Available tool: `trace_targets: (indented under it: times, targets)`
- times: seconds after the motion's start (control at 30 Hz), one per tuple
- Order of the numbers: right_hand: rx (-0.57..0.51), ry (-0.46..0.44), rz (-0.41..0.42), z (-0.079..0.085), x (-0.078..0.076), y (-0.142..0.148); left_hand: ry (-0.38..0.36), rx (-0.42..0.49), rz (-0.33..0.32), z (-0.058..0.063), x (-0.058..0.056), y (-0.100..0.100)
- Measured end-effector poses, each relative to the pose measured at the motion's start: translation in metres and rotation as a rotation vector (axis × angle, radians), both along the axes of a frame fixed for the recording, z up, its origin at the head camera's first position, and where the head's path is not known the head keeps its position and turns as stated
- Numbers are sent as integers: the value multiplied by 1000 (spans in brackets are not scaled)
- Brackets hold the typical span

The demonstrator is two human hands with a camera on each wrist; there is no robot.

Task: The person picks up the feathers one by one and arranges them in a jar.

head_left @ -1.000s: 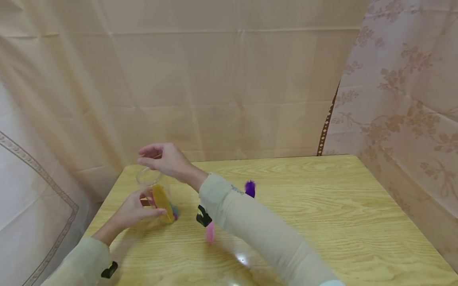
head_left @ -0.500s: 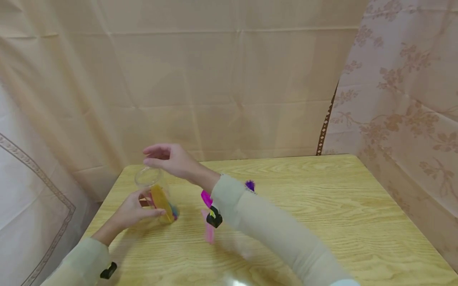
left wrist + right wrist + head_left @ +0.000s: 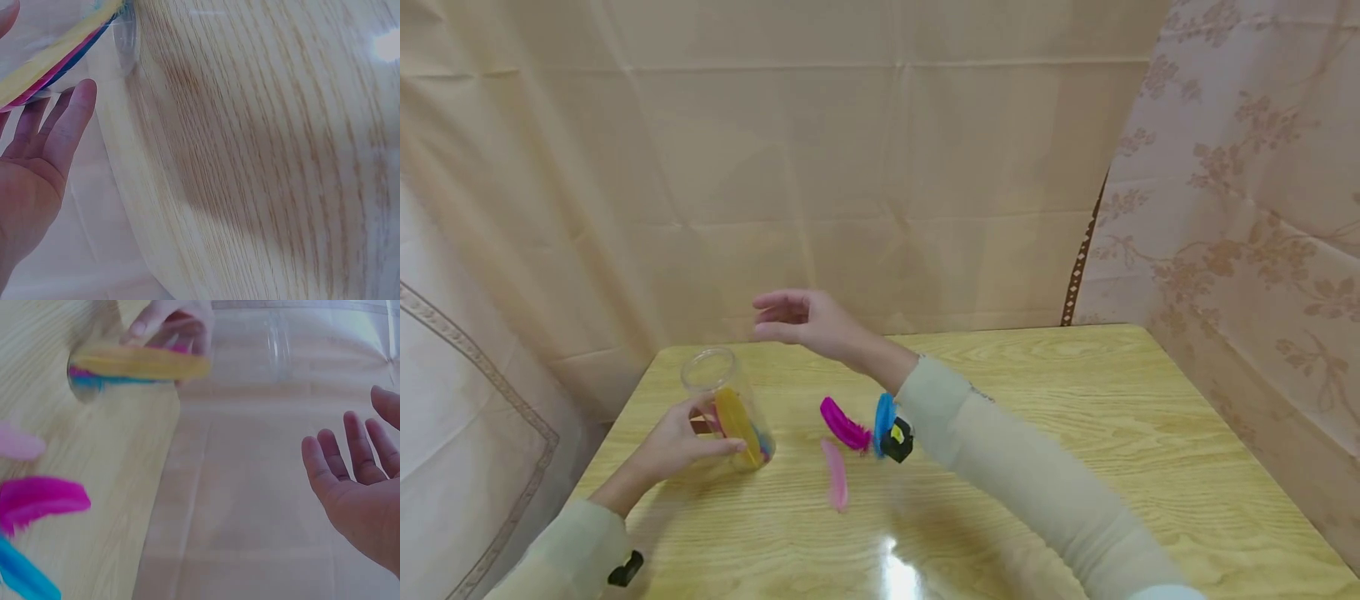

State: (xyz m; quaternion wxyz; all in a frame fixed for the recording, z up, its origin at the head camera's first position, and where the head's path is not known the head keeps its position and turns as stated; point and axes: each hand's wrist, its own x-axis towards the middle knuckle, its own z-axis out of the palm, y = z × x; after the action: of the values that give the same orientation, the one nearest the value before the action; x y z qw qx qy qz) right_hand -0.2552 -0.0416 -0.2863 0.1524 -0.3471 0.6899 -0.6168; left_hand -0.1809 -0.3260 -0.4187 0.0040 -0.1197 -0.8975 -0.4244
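Note:
At the table's left side stands a clear, open-topped plastic jar (image 3: 709, 371), tilted slightly in the head view. My left hand (image 3: 673, 443) holds it low down, thumb on the near side and fingers round the far side. A yellow feather (image 3: 737, 427) leans inside, with magenta and blue feathers behind it; the right wrist view also shows the yellow feather (image 3: 140, 362). My right hand (image 3: 812, 321) hovers in the air to the right of the jar's mouth, fingers loosely bent with nothing between them, as the right wrist view (image 3: 362, 469) confirms.
On the wooden table (image 3: 1075, 450) lie a magenta feather (image 3: 845, 423), a pale pink feather (image 3: 834, 477) and a blue feather (image 3: 882, 423) partly behind the right wrist's black camera mount (image 3: 897, 442). A beige curtain (image 3: 850, 167) hangs behind the table.
My right hand has moved right, away from the jar's mouth, uncovering the magenta and blue feathers on the table; the purple feather tip is now hidden behind the sleeve. The left hand keeps its hold.

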Motion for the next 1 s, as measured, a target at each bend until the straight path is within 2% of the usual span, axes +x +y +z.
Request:
trace_targets:
  times: [0.33, 0.67, 1.0]
  targets:
    - [90, -4, -66, -10, -23, 48, 16, 16, -2, -5, -6, -3]
    - [227, -43, -153, -37, -46, 88, 22, 51, -19, -7, -10, -6]
    - [327, -7, -208, -54, -55, 116, 26, 69, -28, -8, -14, -7]
